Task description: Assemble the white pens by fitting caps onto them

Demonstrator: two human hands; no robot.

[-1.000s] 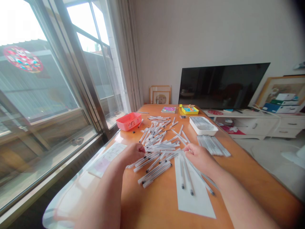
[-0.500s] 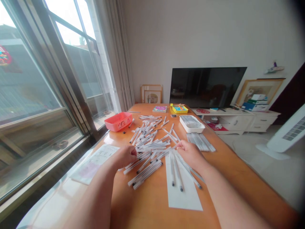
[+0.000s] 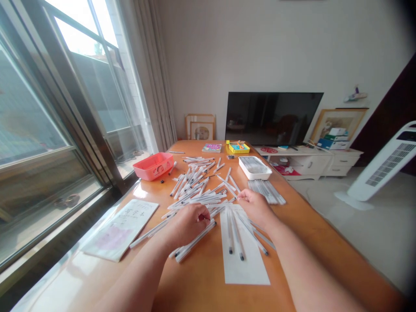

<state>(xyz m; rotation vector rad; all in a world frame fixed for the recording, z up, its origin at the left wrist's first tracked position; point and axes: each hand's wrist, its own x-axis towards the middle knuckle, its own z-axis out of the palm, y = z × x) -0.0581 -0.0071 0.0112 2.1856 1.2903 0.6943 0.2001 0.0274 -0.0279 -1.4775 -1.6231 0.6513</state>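
Many clear-barrelled pens (image 3: 191,180) lie in a loose heap on the wooden table. My left hand (image 3: 191,221) is curled over the near side of the heap, fingertips bent inward and partly hidden. Just beneath it, a few pens with black ends (image 3: 198,242) slant across the wood. My right hand (image 3: 255,206) has thumb and forefinger pinched together at the heap's right side; what they hold cannot be made out. Below that hand, several pens (image 3: 237,236) fan out over a white paper sheet (image 3: 245,271), their dark ends towards me.
A row of grey pens (image 3: 268,193) lies beside a white tray (image 3: 255,175). A red plastic basket (image 3: 152,171) stands left, and a notebook (image 3: 121,229) lies nearer. Farther back are a yellow box (image 3: 238,149) and a colourful booklet (image 3: 212,148). A window flanks the table.
My left hand has moved right and nearer, over the front pens. Some pens now stick out to its left, towards the notebook. My right hand stays near the same spot. The view has turned slightly right.
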